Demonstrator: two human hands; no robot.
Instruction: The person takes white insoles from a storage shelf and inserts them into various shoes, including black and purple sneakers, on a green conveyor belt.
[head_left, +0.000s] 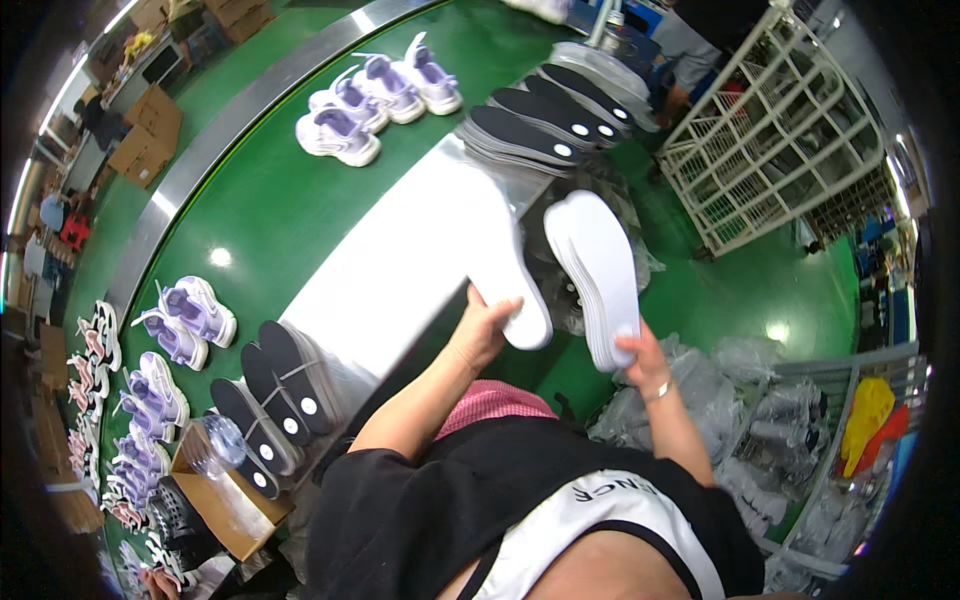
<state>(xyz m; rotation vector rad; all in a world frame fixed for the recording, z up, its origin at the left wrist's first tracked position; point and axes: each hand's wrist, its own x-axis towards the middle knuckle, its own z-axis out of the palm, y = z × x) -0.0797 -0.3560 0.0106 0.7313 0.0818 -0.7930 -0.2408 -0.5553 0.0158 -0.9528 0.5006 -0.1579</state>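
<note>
My left hand is closed round the near end of a white insole; whether more than one lies there I cannot tell. Its far part blends into the bright white tabletop below. On the other side, my right hand grips a stack of white insoles by its near end, thumb on the top face. The two lots are held apart, side by side, in front of my body. Bundled black insoles lie at the table's far end. More tied black insoles sit at its near left end.
Purple-and-white sneakers stand on the green conveyor belt beyond the table. An open cardboard box is at lower left. A white wire cart stands at far right; clear plastic bags fill the right side, beside a metal rack.
</note>
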